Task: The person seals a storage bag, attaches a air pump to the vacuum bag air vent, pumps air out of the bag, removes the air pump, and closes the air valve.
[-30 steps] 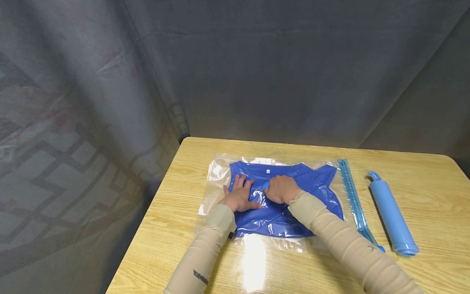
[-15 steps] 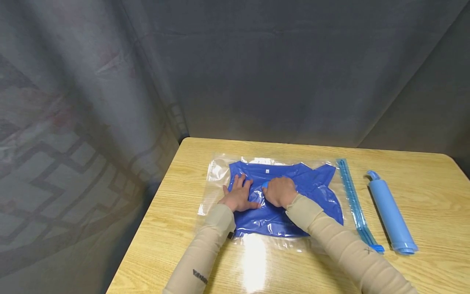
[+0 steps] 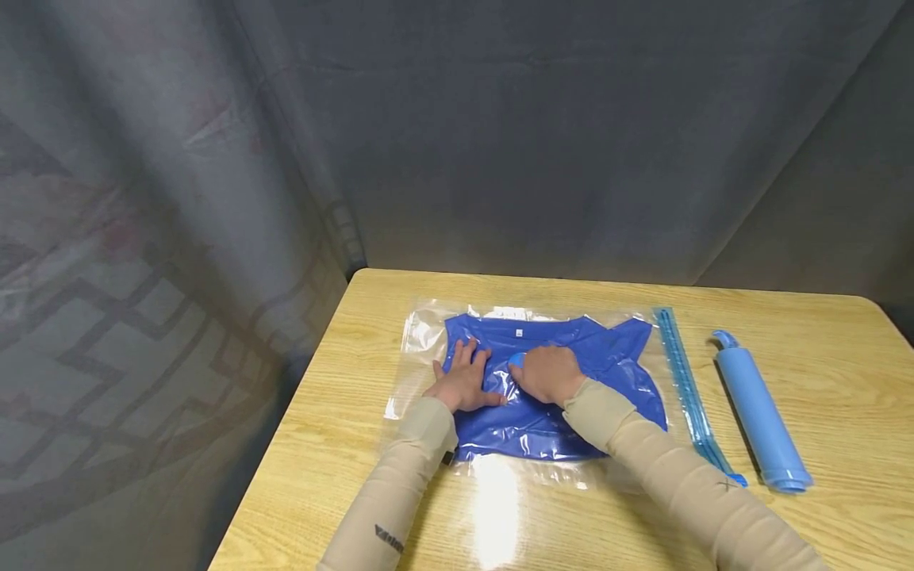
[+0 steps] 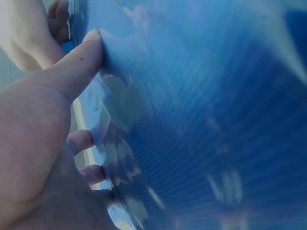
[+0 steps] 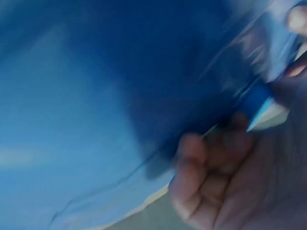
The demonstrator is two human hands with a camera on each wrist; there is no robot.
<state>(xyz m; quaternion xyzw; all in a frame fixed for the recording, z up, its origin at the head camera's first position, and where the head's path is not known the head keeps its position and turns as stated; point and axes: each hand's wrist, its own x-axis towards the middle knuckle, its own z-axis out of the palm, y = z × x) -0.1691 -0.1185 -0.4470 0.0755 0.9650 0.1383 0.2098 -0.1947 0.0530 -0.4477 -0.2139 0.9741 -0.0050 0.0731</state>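
Observation:
A clear plastic vacuum storage bag [image 3: 421, 337] lies flat on the table with a folded blue garment [image 3: 617, 388] inside. My left hand [image 3: 462, 384] rests on the bag's left part, its fingers spread and straight. Close to its right, my right hand [image 3: 548, 374] holds a round blue valve cap [image 3: 516, 361] on top of the bag with curled fingers. In the right wrist view the cap [image 5: 254, 103] shows as a blue edge beside the fingers, blurred and partly hidden. The left thumb [image 4: 76, 67] touches the shiny plastic in the left wrist view.
A blue zip strip [image 3: 681, 381] runs along the bag's right end, with a blue slider [image 3: 739, 480] at its near end, partly behind the right sleeve. Farther right lies a light blue hand pump [image 3: 762, 420] on the wooden table [image 3: 321, 412]. Grey curtains [image 3: 535, 143] hang behind.
My right hand turns back and forth a little at the cap, its wrist and forearm shifting slightly left and then right again. The left hand stays in place.

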